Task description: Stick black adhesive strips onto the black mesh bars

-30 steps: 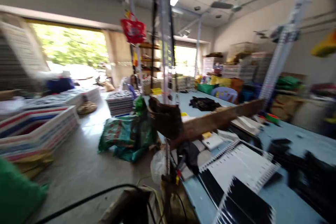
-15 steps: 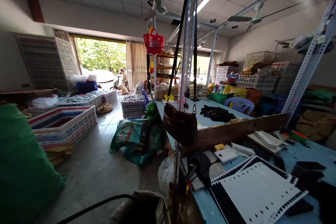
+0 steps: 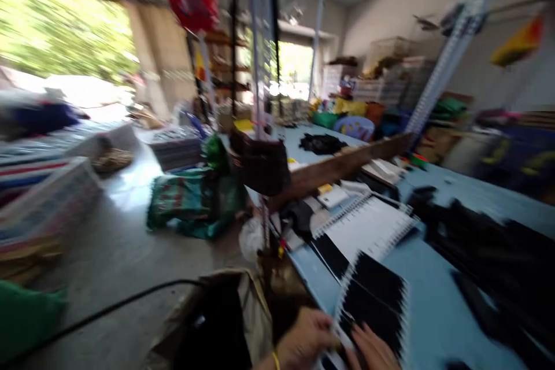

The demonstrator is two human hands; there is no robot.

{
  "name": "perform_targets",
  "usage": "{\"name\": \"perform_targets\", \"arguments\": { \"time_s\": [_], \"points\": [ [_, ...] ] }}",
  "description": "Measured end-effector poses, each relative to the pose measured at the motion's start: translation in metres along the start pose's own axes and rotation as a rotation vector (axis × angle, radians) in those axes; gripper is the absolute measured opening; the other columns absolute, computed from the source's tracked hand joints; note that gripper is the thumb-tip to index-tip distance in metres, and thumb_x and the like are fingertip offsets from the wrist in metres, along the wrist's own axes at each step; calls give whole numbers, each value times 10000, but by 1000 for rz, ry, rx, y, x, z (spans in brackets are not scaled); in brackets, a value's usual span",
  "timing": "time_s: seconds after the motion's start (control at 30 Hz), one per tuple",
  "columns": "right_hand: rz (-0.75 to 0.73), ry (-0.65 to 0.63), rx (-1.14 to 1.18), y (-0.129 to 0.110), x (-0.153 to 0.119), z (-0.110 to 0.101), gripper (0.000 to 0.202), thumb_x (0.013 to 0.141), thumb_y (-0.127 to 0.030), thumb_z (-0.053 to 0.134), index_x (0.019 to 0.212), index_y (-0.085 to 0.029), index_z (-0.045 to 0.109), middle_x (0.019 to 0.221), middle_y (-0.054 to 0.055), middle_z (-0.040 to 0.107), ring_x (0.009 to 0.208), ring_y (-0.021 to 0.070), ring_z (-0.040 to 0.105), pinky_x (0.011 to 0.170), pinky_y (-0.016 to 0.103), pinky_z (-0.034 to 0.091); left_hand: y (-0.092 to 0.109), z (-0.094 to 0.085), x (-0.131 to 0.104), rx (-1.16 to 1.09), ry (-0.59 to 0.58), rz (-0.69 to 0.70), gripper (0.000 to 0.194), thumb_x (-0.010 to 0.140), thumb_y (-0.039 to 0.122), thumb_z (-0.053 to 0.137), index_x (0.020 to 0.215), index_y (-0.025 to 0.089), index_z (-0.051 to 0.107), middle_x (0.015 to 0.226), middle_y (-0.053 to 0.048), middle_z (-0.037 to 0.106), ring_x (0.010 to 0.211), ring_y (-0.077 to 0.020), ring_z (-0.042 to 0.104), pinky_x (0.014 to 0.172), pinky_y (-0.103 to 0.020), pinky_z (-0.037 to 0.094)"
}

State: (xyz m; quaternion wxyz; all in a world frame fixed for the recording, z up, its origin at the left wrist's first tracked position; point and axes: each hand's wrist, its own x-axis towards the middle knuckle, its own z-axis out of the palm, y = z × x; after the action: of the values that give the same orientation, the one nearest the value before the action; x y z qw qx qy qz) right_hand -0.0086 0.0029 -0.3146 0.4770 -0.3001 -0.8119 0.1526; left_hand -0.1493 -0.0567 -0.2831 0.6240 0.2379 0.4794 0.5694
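My left hand (image 3: 306, 338), with a yellow band at the wrist, is at the near left edge of a white saw-toothed board (image 3: 405, 324). Its fingers are bent together there; whatever is between them is blurred. Flat black material (image 3: 377, 283) covers most of this board. On its near part lies my right hand (image 3: 373, 348), fingers stretched out. Just beyond, a second toothed white board (image 3: 375, 225) with a black strip along its left side rests on the blue table (image 3: 433, 277).
Dark pieces (image 3: 489, 243) are heaped on the right of the table. An open sack (image 3: 255, 312) with dark contents stands at the left, below the table edge. A dark bag (image 3: 262, 165) hangs on the metal post. Green sacks (image 3: 186, 199) lie on the floor.
The view has swung right and down, with motion blur. Both my hands and the black-covered toothed board have come into sight at the bottom.
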Motion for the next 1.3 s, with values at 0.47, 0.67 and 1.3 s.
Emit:
{"name": "perform_targets", "arguments": {
  "time_s": [0.47, 0.67, 1.3],
  "points": [
    [144, -17, -75, 2, -12, -17, 259, 806, -167, 608, 1056, -152, 674, 1050, 146, 715, 1046, 315, 651, 883, 516, 553, 2, 10, 10, -192, -152, -151, 390, 593, 274, 876, 924, 103, 759, 775, -85, 733, 681, -175, 650, 672, -262, 480],
    [179, 1, -71, 6, -16, -17, 255, 826, -135, 575, 1063, -155, 670, 1039, 132, 720, 1045, 291, 654, 894, 486, 553, -1, 16, 15, -143, -66, -183, 339, 595, 308, 873, 839, 99, 768, 692, -71, 717, 608, -147, 610, 605, -236, 450],
    [461, 2, 142, 4, -1, -7, 223, 905, -352, 543, 909, -266, 750, 936, 66, 742, 907, 256, 693, 828, 412, 582, 17, 22, 18, 38, -88, -51, 300, 771, 395, 746, 874, 114, 739, 800, -30, 712, 698, -163, 628, 670, -261, 500]
  ]
}}
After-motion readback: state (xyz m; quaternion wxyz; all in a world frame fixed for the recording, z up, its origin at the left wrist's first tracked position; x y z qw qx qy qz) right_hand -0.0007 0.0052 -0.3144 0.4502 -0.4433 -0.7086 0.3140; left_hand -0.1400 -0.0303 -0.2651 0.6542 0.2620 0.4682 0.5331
